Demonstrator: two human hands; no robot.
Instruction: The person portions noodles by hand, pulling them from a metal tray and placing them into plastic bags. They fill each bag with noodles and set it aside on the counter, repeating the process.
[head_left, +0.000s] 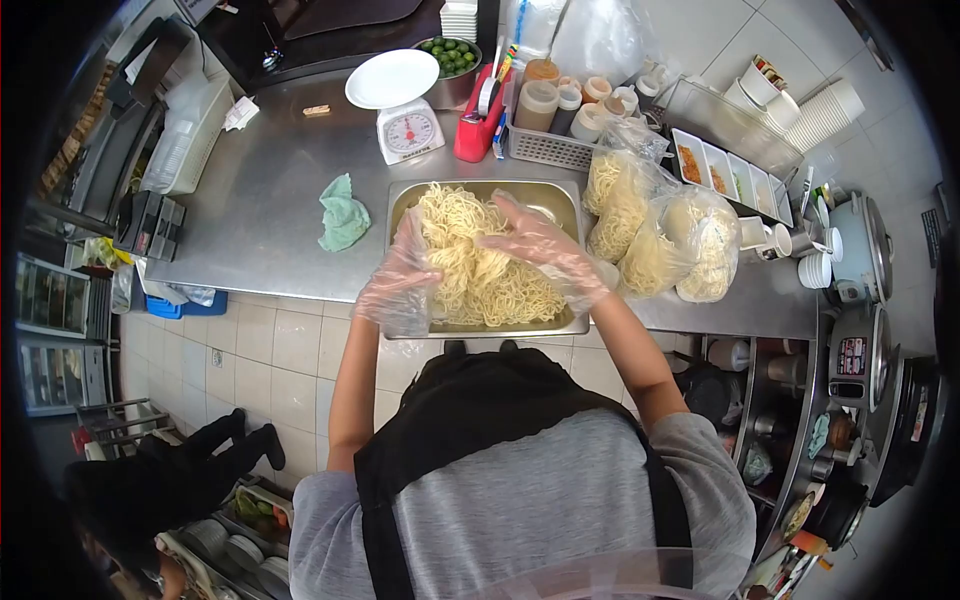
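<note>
I'm watching remotely as the left hand (403, 278) and right hand (548, 250) are resting, fingers spread, against the noodles (468, 262) sitting in the metal tray (562, 207), where careless outward pushing could be sending strands over its edge.

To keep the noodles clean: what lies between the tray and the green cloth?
In the head view, only a narrow strip of bare counter lies between the tray and the green cloth.

Green cloth (343, 213), kitchen scale (408, 133), red tape dispenser (475, 127)
</note>
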